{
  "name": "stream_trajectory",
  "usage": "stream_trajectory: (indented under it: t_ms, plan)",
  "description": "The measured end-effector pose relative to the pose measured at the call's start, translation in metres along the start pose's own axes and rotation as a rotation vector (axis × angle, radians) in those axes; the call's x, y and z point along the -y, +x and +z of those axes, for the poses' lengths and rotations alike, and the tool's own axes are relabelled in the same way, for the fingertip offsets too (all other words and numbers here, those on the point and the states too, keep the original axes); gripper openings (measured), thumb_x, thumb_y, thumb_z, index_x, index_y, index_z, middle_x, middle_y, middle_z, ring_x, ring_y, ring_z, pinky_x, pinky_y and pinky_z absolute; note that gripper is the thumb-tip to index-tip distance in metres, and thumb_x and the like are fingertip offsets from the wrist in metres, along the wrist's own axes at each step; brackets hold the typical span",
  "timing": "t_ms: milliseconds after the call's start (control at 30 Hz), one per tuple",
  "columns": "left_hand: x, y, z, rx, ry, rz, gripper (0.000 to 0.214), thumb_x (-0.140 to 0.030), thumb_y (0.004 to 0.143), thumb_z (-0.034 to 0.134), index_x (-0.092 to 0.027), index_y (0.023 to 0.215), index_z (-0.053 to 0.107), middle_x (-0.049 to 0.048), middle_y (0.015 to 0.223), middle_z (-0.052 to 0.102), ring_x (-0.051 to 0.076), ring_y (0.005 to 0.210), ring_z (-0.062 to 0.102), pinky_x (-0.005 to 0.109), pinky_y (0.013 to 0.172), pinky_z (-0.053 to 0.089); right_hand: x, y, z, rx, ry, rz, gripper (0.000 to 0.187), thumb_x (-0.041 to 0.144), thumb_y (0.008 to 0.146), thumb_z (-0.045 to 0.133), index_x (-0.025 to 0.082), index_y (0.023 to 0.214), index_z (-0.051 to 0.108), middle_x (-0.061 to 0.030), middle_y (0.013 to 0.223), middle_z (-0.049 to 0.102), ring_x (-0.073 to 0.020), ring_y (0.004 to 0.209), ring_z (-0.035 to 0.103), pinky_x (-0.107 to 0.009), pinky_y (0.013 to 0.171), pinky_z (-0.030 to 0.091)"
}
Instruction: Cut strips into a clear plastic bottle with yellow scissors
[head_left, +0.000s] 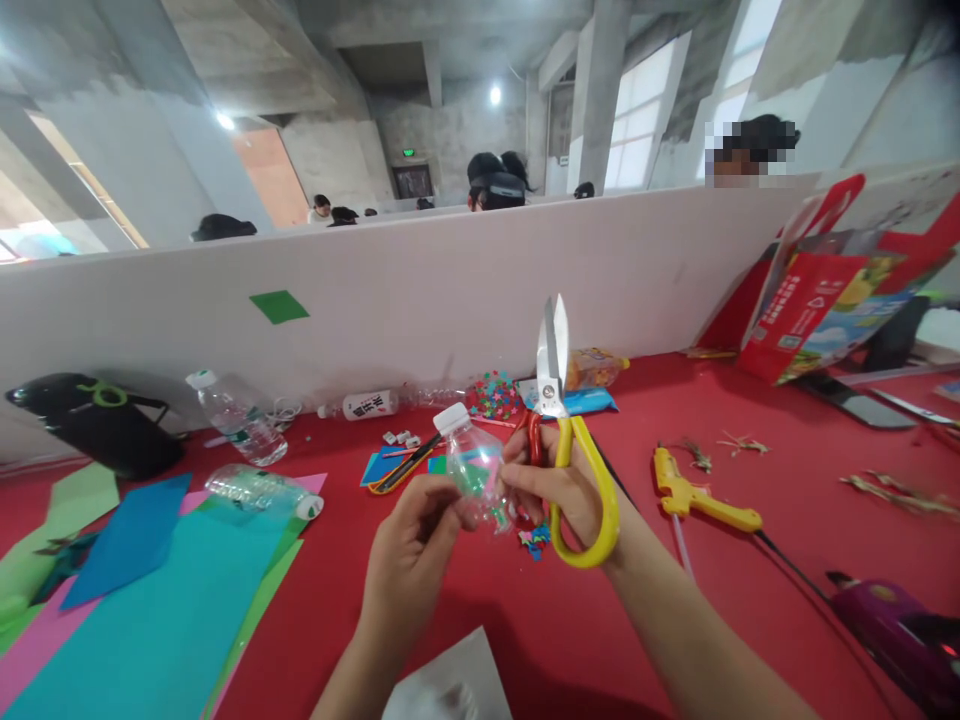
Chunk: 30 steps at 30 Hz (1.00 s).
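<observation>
A clear plastic bottle top [474, 452] with a white cap is held up between my two hands, its cap tilted up and to the left. My left hand [420, 545] is closed, thumb and fingers pinching the lower left edge of the plastic. On the other side, my right hand [551, 480] grips the bottle with its fingertips. Scissors [555, 385] with one yellow and one red handle also rest in the right hand, blades pointing up and slightly apart. Under the hands lie small colourful star pieces [535, 541].
Coloured paper sheets [180, 590] and a clear bottle [244, 490] lie left. A utility knife [405, 465] sits behind my left hand. To the right are a yellow glue gun [701, 497] and a red bag [806, 300]. A white partition [390, 300] bounds the back.
</observation>
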<state>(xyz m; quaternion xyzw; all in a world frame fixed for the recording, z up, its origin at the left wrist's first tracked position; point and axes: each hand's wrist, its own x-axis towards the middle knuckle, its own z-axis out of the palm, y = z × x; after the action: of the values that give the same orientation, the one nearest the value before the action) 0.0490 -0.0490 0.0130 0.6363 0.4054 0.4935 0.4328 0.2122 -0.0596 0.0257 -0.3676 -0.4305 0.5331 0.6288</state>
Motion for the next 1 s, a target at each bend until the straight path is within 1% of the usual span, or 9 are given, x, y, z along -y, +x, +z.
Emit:
stream_trajectory:
  t_ms: [133,333,400,467,533,667,800,900,1000]
  plan:
    - [0.005,0.002,-0.008,-0.036,0.003,0.000,0.010,-0.024,0.078,0.062,-0.022,0.084,0.071,0.0008,0.068,0.068,0.006,0.040,0.038,0.021,0.041,0.031,-0.002,-0.002,0.004,-0.062,-0.099,0.003,0.013,0.024,0.069,0.064,0.020,0.075,0.053,0.0052,0.054,0.060,-0.0071,0.035,0.044,-0.022,0.037,0.035]
    - [0.006,0.007,-0.021,0.109,-0.107,-0.303,0.015,-0.026,0.072,0.069,-0.022,0.085,0.076,0.0025,0.083,0.065,0.005,0.046,0.037,0.021,0.043,0.028,-0.002,-0.005,0.006,-0.086,-0.244,-0.046,0.011,0.026,0.073,0.061,0.021,0.077,0.052,0.0063,0.055,0.053,-0.0089,0.040,0.045,-0.023,0.040,0.038]
    - [0.006,0.008,-0.025,0.128,-0.121,-0.354,0.018,-0.029,0.071,0.071,-0.021,0.086,0.076,-0.0004,0.070,0.056,0.006,0.048,0.035,0.020,0.044,0.027,-0.006,-0.006,0.007,-0.096,-0.324,-0.077,0.010,0.025,0.075,0.061,0.021,0.077,0.053,0.0040,0.061,0.055,-0.0104,0.047,0.049,-0.024,0.045,0.041]
    - [0.008,0.008,-0.028,0.171,-0.147,-0.437,0.023,-0.034,0.072,0.072,-0.019,0.089,0.075,-0.0051,0.056,0.042,0.006,0.047,0.028,0.019,0.043,0.022,-0.012,-0.006,0.008,-0.101,-0.363,-0.092,0.010,0.024,0.075,0.062,0.021,0.080,0.053,0.0018,0.069,0.058,-0.0118,0.054,0.053,-0.024,0.049,0.043]
    - [0.010,0.009,-0.029,0.198,-0.211,-0.521,0.027,-0.038,0.074,0.072,-0.019,0.092,0.074,-0.0073,0.052,0.035,0.006,0.047,0.024,0.018,0.042,0.018,-0.019,-0.005,0.009,-0.098,-0.381,-0.069,0.012,0.024,0.076,0.062,0.021,0.085,0.054,0.0013,0.071,0.059,-0.0124,0.054,0.053,-0.024,0.048,0.043]
    - [0.014,0.012,-0.029,0.184,-0.294,-0.536,0.024,-0.036,0.070,0.076,-0.016,0.083,0.071,-0.0047,0.055,0.046,0.006,0.050,0.034,0.017,0.044,0.027,-0.032,-0.003,0.010,-0.085,-0.436,-0.033,0.006,0.024,0.078,0.060,0.021,0.082,0.057,0.0037,0.061,0.055,-0.0121,0.048,0.049,-0.023,0.044,0.039]
    - [0.015,0.013,-0.027,0.219,-0.316,-0.573,0.020,-0.033,0.069,0.077,-0.016,0.077,0.070,-0.0040,0.054,0.051,0.005,0.045,0.036,0.016,0.040,0.026,-0.038,-0.002,0.013,-0.115,-0.490,-0.076,0.005,0.022,0.077,0.061,0.021,0.078,0.056,0.0020,0.066,0.057,-0.0147,0.058,0.055,-0.025,0.053,0.044]
    - [0.011,0.013,-0.024,0.245,-0.399,-0.566,0.018,-0.031,0.068,0.078,-0.016,0.072,0.068,0.0010,0.065,0.065,0.007,0.050,0.049,0.018,0.047,0.041,-0.037,-0.003,0.012,-0.125,-0.527,-0.108,0.009,0.024,0.076,0.064,0.021,0.078,0.056,0.0003,0.073,0.060,-0.0159,0.065,0.057,-0.027,0.060,0.046]
    - [0.002,0.015,-0.027,0.183,-0.482,-0.528,0.021,-0.031,0.063,0.081,-0.016,0.069,0.068,0.0032,0.071,0.070,0.008,0.054,0.056,0.019,0.053,0.047,-0.029,-0.006,0.005,-0.049,-0.553,-0.090,0.014,0.031,0.081,0.065,0.020,0.080,0.057,0.0013,0.070,0.058,-0.0144,0.059,0.054,-0.027,0.057,0.044]
